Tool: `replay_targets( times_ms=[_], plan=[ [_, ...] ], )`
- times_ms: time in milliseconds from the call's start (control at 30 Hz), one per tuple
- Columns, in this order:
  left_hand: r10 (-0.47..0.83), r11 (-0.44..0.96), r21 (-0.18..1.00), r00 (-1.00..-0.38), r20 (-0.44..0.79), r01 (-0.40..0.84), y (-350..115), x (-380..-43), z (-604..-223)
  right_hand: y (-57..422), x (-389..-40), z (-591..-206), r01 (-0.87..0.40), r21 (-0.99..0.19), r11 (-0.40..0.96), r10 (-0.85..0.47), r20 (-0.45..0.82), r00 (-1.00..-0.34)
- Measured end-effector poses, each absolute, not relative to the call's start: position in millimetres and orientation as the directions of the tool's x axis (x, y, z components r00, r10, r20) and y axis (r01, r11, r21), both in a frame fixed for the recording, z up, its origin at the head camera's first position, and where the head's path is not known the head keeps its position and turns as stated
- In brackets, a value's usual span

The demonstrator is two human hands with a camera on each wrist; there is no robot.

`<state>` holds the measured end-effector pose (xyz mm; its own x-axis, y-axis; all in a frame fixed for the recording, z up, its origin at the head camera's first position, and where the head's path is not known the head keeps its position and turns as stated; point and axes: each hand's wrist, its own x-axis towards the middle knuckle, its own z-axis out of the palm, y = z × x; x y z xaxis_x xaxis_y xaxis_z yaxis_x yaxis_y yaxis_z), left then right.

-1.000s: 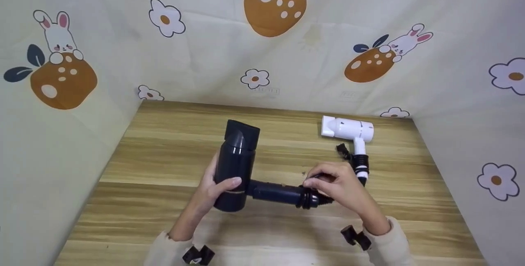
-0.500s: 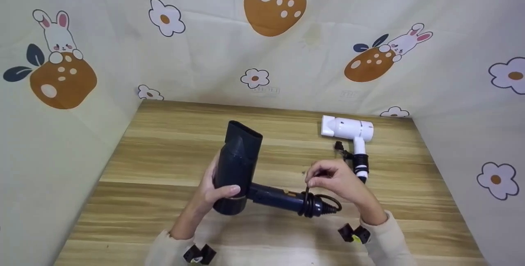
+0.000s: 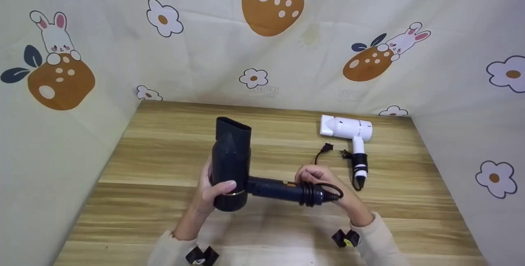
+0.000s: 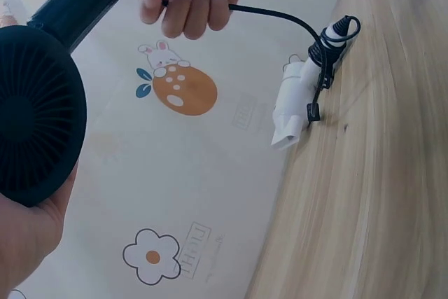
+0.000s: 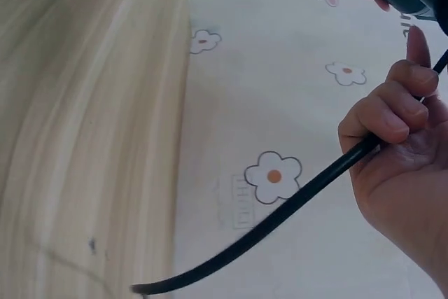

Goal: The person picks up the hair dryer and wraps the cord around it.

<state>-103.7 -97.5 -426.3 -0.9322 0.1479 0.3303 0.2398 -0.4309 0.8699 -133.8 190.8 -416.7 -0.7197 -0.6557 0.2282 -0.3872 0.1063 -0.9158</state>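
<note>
My left hand (image 3: 208,188) grips a dark hair dryer (image 3: 231,163) round its barrel, thumb across the front, nozzle pointing up and away. Its handle (image 3: 272,189) reaches right, with black cord wound round the end. Behind that end, my right hand (image 3: 313,174) is partly hidden in the head view. In the right wrist view its curled fingers hold the black cord (image 5: 280,211), which runs out past the palm. The plug (image 3: 327,147) at the cord's free end shows beyond the right hand. The left wrist view shows the dryer's round vented rear (image 4: 38,117) close up.
A white hair dryer (image 3: 348,128) lies at the back right of the wooden table (image 3: 172,134), black cord wrapped round its handle. Patterned cloth walls (image 3: 205,52) stand at the back and both sides. Small black devices (image 3: 346,238) sit at both wrists.
The right hand has moved left and behind the handle, and the cord's plug end has come into view beyond it. The dark hair dryer has turned slightly and shifted a little left.
</note>
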Motion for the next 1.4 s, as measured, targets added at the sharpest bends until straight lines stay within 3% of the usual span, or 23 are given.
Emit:
replay_targets(
  times_ms=[167, 233, 333, 533, 767, 1033, 1400],
  plan=[
    [-0.008, -0.549, 0.791, -0.949, 0.316, 0.269, -93.2, -106.0, -422.2, 178.0, -125.1, -433.4, -0.371, -0.884, 0.286, -0.648, 0.106, -0.754],
    [-0.086, -0.547, 0.787, -0.954, 0.288, 0.287, -91.1, -107.6, -420.5, 172.1, -122.0, -438.3, -0.331, -0.885, 0.328, -0.648, 0.044, -0.76],
    [-0.173, -0.51, 0.812, -0.958, 0.228, 0.285, -89.2, -109.1, -419.0, 165.2, -114.7, -436.2, -0.389, -0.805, 0.448, -0.618, 0.036, -0.785],
    [-0.257, -0.454, 0.857, -0.957, 0.135, 0.243, -89.8, -112.0, -417.5, 159.6, -103.3, -425.5, -0.512, -0.54, 0.668, -0.543, 0.117, -0.831],
    [-0.307, -0.338, 0.928, -0.95, 0.048, 0.156, -91.9, -119.1, -422.0, 162.7, -95.2, -414.7, -0.596, -0.366, 0.714, -0.484, 0.357, -0.799],
    [-0.216, -0.164, 0.983, -0.975, 0.047, 0.084, -90.6, -120.1, -431.8, 172.3, -98.7, -400.1, -0.713, -0.33, 0.619, -0.407, 0.641, -0.65],
    [0.011, 0.009, 0.984, -0.984, 0.177, 0.177, -86.2, -114.2, -430.3, 183.8, -109.2, -390.7, -0.711, -0.299, 0.637, -0.385, 0.676, -0.629]
  ],
)
